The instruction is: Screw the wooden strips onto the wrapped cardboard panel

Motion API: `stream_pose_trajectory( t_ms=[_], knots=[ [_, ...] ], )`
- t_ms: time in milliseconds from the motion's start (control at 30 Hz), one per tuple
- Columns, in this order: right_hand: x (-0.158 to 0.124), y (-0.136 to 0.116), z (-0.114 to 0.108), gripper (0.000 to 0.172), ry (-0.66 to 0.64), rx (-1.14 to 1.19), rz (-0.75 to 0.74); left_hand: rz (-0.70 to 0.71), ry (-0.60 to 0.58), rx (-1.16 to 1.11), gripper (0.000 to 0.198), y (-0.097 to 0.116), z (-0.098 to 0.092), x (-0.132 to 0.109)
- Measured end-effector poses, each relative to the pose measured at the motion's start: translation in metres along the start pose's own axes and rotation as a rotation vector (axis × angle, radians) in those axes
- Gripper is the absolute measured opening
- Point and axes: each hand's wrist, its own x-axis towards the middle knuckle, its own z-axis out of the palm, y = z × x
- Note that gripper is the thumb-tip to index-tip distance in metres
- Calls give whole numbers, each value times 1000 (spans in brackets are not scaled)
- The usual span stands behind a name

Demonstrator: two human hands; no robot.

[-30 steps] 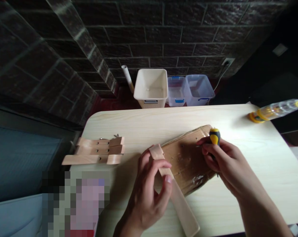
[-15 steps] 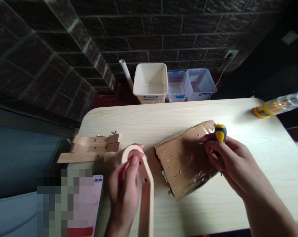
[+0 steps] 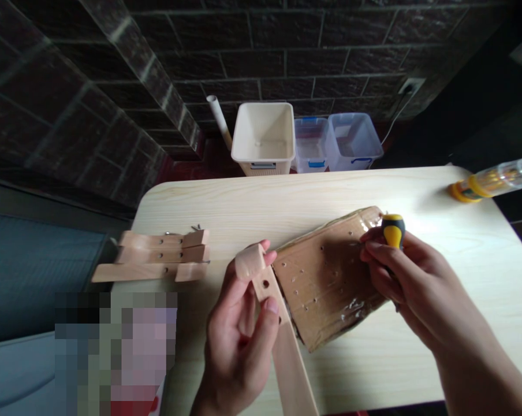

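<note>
My left hand (image 3: 239, 329) grips a long pale wooden slat (image 3: 278, 323) with a curved end and a drilled hole, held against the left edge of a taped cardboard block (image 3: 325, 283) full of small holes. My right hand (image 3: 403, 277) is closed around a yellow-and-black screwdriver (image 3: 393, 229) at the cardboard's right corner; its shaft is hidden behind my fingers.
Three similar wooden slats (image 3: 157, 254) lie stacked at the left of the light wooden table (image 3: 261, 196). A clear bottle with yellow bands (image 3: 490, 182) lies at the far right. On the floor behind stand a cream bin (image 3: 263, 136) and two clear tubs (image 3: 339, 141).
My left hand turned the wooden slat and brought it back right, against the cardboard block. My right hand stayed on the screwdriver, barely moving.
</note>
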Motion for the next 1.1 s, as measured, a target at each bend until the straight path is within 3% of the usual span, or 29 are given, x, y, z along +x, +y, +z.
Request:
stream_pose_trajectory(
  t_ms=[300,567,733,1100],
  knots=[
    [1,4,-2,26,46,-34,4,47,-151,126,59,-8,4,1],
    [-3,4,-3,33,133,1,92,121,-279,160,49,-5,0,13],
    [-3,8,-6,39,180,47,153,98,-356,215,61,-4,-2,13],
    [-5,15,-15,41,212,32,159,34,-346,242,64,1,2,12]
  ],
)
